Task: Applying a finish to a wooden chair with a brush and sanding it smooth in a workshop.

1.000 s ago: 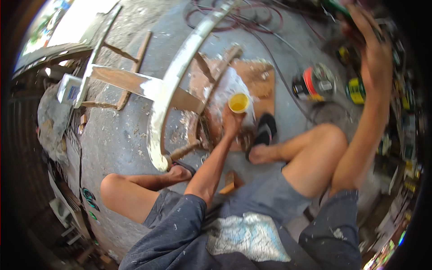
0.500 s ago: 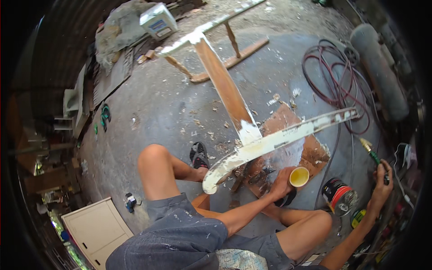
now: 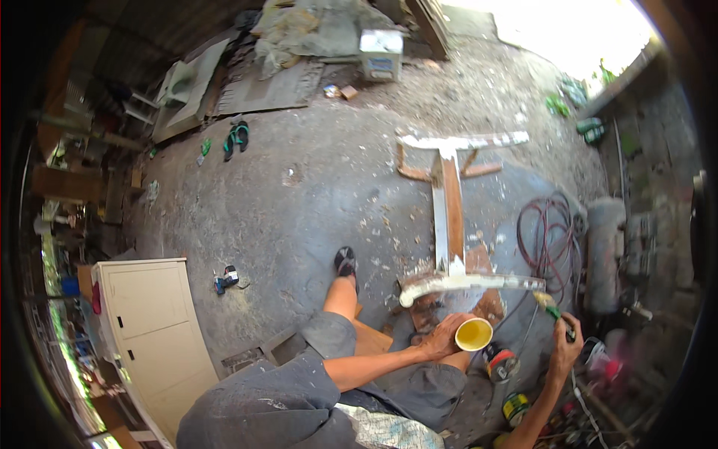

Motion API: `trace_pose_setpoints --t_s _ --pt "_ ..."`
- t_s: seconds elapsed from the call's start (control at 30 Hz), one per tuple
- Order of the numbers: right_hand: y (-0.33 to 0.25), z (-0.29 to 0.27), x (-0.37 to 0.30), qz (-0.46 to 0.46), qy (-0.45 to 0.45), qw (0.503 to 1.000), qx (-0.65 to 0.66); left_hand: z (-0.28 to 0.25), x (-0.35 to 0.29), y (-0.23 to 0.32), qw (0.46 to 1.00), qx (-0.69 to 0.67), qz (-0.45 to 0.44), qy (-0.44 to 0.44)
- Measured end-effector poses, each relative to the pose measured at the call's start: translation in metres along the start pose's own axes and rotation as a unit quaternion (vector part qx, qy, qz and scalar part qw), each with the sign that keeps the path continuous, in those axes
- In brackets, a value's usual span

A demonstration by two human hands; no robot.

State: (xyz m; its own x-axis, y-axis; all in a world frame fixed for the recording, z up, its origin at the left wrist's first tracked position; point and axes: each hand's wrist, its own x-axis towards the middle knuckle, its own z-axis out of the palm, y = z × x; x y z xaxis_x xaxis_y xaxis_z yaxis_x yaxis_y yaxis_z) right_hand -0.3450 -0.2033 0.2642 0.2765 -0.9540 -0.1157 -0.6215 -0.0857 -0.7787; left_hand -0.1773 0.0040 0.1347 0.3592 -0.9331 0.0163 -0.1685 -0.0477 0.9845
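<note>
My left hand (image 3: 440, 338) is closed round a cup (image 3: 473, 334) with a yellow inside, its mouth facing up. Off to the right, my right hand (image 3: 566, 343) grips the dark green handle of a paintbrush (image 3: 546, 302); its pale bristles point up and left. Those bristles appear close to the right end of a curved, white-coated rail of a wooden frame (image 3: 490, 283); whether they touch it, I cannot tell. A long brown-and-white crosspiece joins this rail to another one farther off. Below my right hand stands a can with a red and black label (image 3: 499, 362).
A brown board (image 3: 488, 307) lies under the near rail. Coiled dark red hose (image 3: 550, 233) and a grey tank (image 3: 606, 254) occupy the right side. A yellow-green can (image 3: 515, 408) sits near my right forearm. To the left are a cream cabinet (image 3: 153, 322), a cordless drill (image 3: 226, 279) and flip-flops (image 3: 236, 141).
The view has shifted and widened, so the wooden frame appears smaller and farther right. The brush appears nearer the rail's right end. Both hands keep hold of the cup and brush.
</note>
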Motion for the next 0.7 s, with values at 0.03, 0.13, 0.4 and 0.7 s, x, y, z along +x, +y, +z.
trace_pose_setpoints --t_s 0.03,0.13,0.4,0.7 --pt "-0.015 0.004 -0.004 -0.035 0.001 0.999 -0.020 -0.018 0.003 0.003 1.000 0.008 0.006 0.005" --pt "-0.034 0.011 -0.024 0.027 -0.001 0.999 -0.034 -0.080 0.008 -0.003 0.999 0.013 0.022 0.038" --pt "-0.184 0.097 -0.026 0.015 -0.084 0.986 -0.145 -0.316 -0.021 -0.006 0.968 0.119 -0.024 0.221" --pt "-0.199 0.209 0.013 -0.044 -0.152 0.977 -0.142 -0.494 -0.066 -0.006 0.881 0.194 -0.161 0.401"
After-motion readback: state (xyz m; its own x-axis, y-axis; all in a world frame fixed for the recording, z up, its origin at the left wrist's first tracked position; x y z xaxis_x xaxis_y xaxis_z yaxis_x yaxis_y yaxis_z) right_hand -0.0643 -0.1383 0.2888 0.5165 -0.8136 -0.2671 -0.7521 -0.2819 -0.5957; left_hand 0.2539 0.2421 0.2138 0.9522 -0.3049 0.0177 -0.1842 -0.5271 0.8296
